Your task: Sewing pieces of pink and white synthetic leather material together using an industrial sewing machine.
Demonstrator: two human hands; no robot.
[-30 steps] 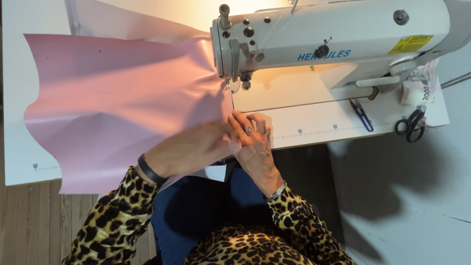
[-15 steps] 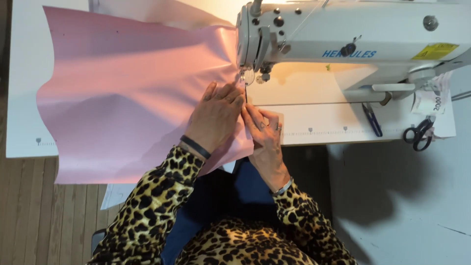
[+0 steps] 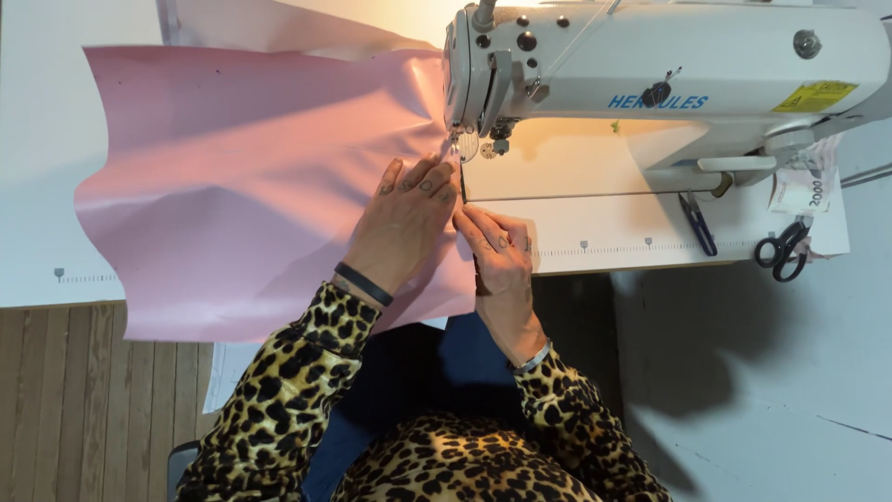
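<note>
Two hands work the edge of the large pink glossy sheet of fabric [image 3: 251,186] on the white table [image 3: 37,139]. The left hand [image 3: 404,218] lies flat and open on the fabric, fingertips just short of the needle of the white industrial sewing machine [image 3: 650,74]. The right hand [image 3: 497,251] pinches the fabric's right edge, which runs straight away toward the needle. Left is nearer. Black scissors [image 3: 779,251] lie well apart.

Needle hidden behind sewing machine [image 3: 650,84] head
</note>
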